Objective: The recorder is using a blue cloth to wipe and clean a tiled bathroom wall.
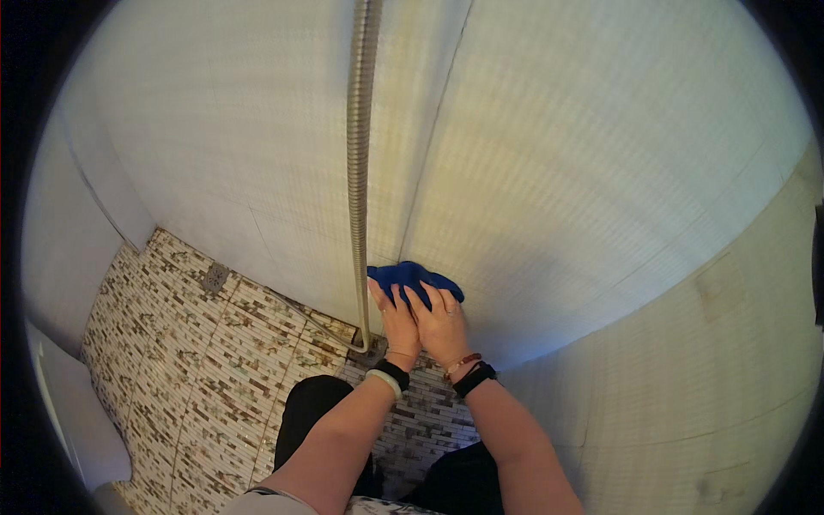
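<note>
A dark blue cloth (410,276) is bunched against the pale tiled wall (549,172), low down near the floor. My left hand (398,326) presses on its left part with the fingers pointing up the wall. Beside it, touching, my right hand (442,326) holds the cloth's right part, fingers slightly bent over it. The palms and the cloth's underside are hidden. A ribbed metal shower hose (359,154) hangs just left of my hands and bends at the floor. Both wrists carry dark bands, along with bracelets.
Mosaic-patterned floor tiles (197,369) in brown and white spread to the left, with a square floor drain (215,277) near the wall. The hose runs on along the wall's foot. A white rounded fixture (81,412) stands at the lower left. My dark-clothed knee (309,412) is below my hands.
</note>
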Motion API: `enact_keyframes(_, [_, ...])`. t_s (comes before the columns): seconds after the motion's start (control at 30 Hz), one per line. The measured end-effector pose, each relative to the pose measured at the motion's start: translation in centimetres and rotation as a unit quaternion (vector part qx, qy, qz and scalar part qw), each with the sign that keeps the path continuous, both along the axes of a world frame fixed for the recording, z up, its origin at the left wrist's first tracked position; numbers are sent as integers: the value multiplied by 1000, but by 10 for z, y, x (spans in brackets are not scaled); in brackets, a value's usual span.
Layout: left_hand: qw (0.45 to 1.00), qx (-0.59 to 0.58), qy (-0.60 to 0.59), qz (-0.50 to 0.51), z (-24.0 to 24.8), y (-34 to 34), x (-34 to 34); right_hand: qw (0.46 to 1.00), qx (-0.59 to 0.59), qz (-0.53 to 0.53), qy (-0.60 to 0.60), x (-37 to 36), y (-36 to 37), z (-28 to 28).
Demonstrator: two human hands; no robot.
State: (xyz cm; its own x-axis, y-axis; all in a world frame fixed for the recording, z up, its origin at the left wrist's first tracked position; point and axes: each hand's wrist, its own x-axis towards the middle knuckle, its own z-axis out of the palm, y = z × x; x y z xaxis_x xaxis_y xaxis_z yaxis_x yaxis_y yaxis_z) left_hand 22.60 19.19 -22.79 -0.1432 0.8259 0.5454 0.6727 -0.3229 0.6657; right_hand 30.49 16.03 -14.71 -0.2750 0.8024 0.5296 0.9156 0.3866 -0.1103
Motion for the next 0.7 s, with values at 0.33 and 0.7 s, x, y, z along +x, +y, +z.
enact_keyframes(0.33, [979, -33, -192, -61, -7, -26, 16, 992, -48, 3, 112, -7, -11, -23])
enact_keyframes(0.7, [970, 186, -94, -125, 150, -5, 12, 944, 228, -49, 232, 1, -14, 99])
